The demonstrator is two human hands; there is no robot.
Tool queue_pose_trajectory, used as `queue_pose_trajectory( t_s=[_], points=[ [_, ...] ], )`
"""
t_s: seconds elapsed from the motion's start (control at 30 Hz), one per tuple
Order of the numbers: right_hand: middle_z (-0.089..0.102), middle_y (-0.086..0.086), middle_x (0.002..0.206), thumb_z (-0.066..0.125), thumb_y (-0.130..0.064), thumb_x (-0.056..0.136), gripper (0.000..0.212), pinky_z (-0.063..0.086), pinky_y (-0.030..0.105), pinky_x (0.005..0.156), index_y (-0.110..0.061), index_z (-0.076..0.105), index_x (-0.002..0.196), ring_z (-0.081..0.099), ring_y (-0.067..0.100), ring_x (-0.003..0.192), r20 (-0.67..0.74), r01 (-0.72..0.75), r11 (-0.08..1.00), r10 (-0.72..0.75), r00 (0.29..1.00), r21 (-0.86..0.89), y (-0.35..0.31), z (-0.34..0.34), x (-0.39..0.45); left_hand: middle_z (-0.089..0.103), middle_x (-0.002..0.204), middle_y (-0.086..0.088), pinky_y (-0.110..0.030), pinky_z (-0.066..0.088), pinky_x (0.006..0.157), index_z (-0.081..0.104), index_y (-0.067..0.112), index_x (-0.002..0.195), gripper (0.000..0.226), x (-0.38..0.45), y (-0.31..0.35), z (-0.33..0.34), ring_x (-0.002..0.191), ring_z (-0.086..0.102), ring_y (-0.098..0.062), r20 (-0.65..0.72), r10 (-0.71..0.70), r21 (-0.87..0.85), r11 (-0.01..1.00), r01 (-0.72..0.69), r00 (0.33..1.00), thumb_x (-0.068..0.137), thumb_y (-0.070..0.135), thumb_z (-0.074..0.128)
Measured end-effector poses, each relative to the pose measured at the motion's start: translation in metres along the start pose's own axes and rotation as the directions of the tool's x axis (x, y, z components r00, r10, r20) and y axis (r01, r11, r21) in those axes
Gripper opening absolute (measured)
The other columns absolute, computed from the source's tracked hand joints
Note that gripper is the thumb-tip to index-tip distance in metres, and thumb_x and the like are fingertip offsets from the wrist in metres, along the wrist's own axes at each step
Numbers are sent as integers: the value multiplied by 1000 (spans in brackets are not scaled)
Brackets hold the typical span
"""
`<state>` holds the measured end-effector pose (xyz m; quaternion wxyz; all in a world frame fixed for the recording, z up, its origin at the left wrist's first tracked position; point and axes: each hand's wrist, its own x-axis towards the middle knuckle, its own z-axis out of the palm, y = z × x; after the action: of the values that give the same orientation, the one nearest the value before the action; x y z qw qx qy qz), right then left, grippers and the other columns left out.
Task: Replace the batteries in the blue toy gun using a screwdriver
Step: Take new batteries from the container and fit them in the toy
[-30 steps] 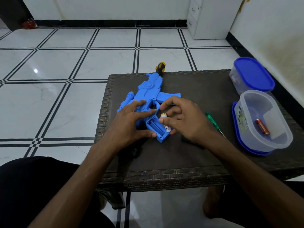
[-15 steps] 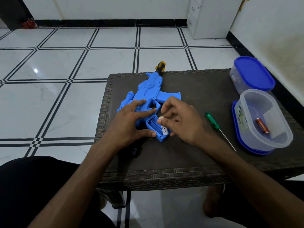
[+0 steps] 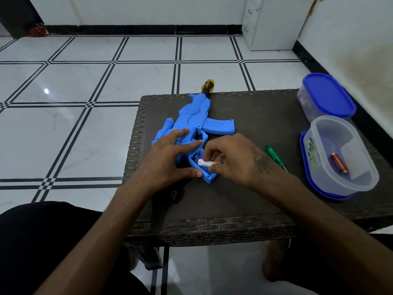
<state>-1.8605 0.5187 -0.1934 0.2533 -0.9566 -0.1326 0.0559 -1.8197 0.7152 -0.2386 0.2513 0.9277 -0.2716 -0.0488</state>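
Head cam | right hand [image 3: 238, 158] pinches battery [image 3: 207, 162] (label unreadable) | left hand [image 3: 170, 158] flat on toy gun [image 3: 197, 122]

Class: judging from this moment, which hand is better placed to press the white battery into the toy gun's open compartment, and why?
Probably the right hand: it already pinches the white battery over the open compartment, while the left hand lies spread on the blue toy gun, steadying it.

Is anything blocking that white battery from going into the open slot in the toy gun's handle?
Nothing visible: the right hand pinches the white battery right over the open compartment, cover off; the left hand rests beside.
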Motion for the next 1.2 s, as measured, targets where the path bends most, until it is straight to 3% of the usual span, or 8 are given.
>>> queue_pose_trajectory(
  t_s=[0.1,0.2,0.33,0.67,0.77,0.87,1.07,1.2],
  points=[
    [64,-10,96,73,-23,83,22,44,20,77,-23,72,106,60,6,92,56,16,996,-11,998,-85,-4,0,5,27,158,7,-41,24,116,47,39,139,80,0,-1,-3,146,18,-16,14,-6,-12,1000,6,1000,66,63,68],
    [67,-3,116,70,-19,87,33,49,25,90,-21,69,119,62,12,107,121,8,997,2,993,-80,-7,-2,8,26,158,8,-39,23,116,47,37,140,77,2,-2,-4,147,18,-15,22,-6,-10,1000,7,1000,70,55,73],
    [71,2,107,60,-10,91,24,50,35,88,-17,74,110,63,18,102,193,109,974,-70,979,-201,-9,-2,12,25,159,9,-40,24,115,46,38,140,75,4,-4,-4,147,17,-15,24,-8,5,1000,8,1000,72,53,72],
    [66,-3,115,70,-18,85,30,46,30,90,-21,70,114,59,16,107,277,198,945,-124,953,-259,-7,-7,19,25,159,10,-36,23,115,45,39,140,74,3,-6,-1,147,17,-14,-1,10,27,1000,-10,1000,73,56,70],
    [65,-9,109,72,-20,83,30,42,25,85,-24,64,112,56,11,104,212,198,953,-150,966,-229,0,-2,19,26,158,9,-34,24,114,47,41,139,71,2,-5,0,147,18,-14,-9,20,17,1000,-20,1000,73,56,70],
    [63,-9,98,73,-17,82,33,46,32,81,-23,54,108,54,12,96,147,164,978,-144,979,-129,3,4,21,28,158,7,-37,25,113,50,43,136,67,2,-5,0,146,20,-16,-12,33,8,999,-33,999,74,54,71],
    [45,-13,85,64,-25,87,22,34,25,66,-21,47,102,42,8,80,-83,191,972,-203,976,-136,2,20,22,30,157,2,-43,28,115,54,35,135,67,3,-5,1,147,20,-20,-20,33,-15,999,-34,999,73,54,72],
    [43,-13,82,63,-29,88,21,35,25,64,-23,44,96,41,7,75,-139,166,975,-187,972,-149,3,26,22,29,158,3,-41,26,114,51,36,137,69,2,-5,0,147,20,-20,-16,32,-6,999,-32,999,73,55,70]
  ],
)
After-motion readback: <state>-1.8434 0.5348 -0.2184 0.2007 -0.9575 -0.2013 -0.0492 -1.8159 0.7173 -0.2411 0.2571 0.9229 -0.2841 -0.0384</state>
